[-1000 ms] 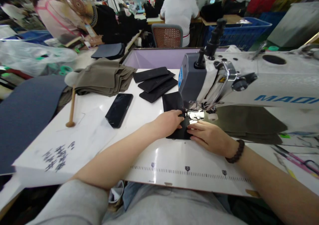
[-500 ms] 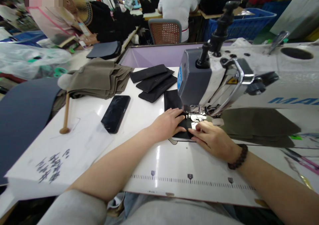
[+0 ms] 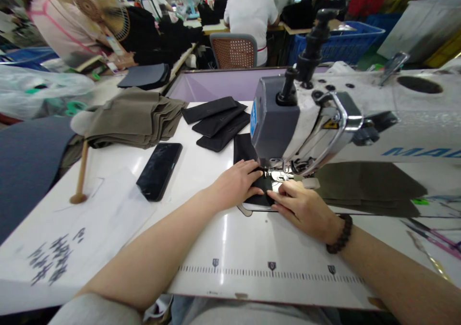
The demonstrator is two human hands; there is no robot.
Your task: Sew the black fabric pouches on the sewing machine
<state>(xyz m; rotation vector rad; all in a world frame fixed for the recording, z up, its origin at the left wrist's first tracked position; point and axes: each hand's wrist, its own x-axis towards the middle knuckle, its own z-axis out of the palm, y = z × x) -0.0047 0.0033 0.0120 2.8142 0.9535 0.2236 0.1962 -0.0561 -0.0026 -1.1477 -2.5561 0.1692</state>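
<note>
Grip first: my left hand lies on a black fabric piece, thumb and fingers parted, pressing rather than clutching; my right hand has fingertips at its right edge, can't tell if pinching. Fabric sits on the white desk at the needle end of the sewing machine, partly hidden by the machine head. Left to right: dark blue-gray sheet, handwritten paper, wooden-handled tool, olive-brown fabric stack, phone lying flat, three overlapping black pieces near the machine head, olive pieces below the machine arm, pink-handled scissors far right.
</note>
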